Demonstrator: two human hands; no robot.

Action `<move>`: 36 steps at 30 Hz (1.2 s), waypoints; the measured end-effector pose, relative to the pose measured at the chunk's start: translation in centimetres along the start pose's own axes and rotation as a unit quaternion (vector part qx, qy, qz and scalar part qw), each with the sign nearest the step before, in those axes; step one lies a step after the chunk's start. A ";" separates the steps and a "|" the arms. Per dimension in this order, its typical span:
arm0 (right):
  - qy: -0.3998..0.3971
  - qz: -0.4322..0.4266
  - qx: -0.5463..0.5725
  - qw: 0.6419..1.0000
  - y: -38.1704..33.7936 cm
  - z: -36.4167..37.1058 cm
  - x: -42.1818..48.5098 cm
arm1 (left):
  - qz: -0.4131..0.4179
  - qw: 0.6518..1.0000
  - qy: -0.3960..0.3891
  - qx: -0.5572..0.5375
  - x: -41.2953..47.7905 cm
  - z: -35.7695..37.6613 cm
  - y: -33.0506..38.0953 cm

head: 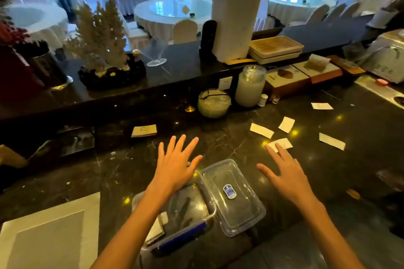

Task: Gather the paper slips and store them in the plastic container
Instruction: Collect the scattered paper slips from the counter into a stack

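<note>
While the container [188, 209] sits open on the dark counter [122, 168] with its lid [234, 199] lying off just beside it, most of the gathering looks not yet done. Five slips lie loose on the counter beyond the container and off to its right: the nearest slip [282, 143] just past the lid, two more [261, 130] [286, 124] a little farther, one [331, 141] farther right, and the last [321, 106] well away toward the back. Something pale and paper-like [155, 230] rests at the container's near left end, possibly a slip or two already stored, though that cannot be told for sure. Both hands are spread flat with fingers apart and grasp nothing. The left hand [175, 164] hovers over the container's far edge; the right hand [286, 174] reaches past the lid, its fingertips [278, 147] at the nearest slip. Judged from this, collecting has barely begun, and closing the lid is still to come.
</note>
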State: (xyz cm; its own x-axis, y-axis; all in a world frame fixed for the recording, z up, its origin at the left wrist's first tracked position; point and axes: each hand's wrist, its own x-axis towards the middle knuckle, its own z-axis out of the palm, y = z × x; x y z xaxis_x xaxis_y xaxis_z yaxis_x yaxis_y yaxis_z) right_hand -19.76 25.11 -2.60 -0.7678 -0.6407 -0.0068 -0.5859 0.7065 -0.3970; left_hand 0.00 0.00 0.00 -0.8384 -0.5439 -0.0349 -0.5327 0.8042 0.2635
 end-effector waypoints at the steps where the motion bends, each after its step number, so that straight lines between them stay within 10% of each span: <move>1: -0.010 0.011 -0.004 1.000 1.3 -0.5 -0.6 | 0.005 1.000 -0.009 0.001 -0.1 0.3 1.2; 19: -0.046 0.075 0.053 0.995 26.7 -9.3 -6.5 | 0.035 0.997 -0.063 -0.011 1.7 9.6 25.8; 36: -0.087 0.110 0.030 0.990 32.0 -9.9 1.1 | 0.030 0.988 -0.153 0.021 10.9 13.0 29.7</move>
State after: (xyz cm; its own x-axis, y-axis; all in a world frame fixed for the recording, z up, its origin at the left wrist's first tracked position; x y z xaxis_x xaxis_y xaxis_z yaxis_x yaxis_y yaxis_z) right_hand -41.93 49.93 -6.20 -0.8159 -0.5184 -0.2559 -0.3883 0.8194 -0.4218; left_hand -26.47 21.05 -5.11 -0.8610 -0.4019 -0.3116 -0.4796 0.8456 0.2345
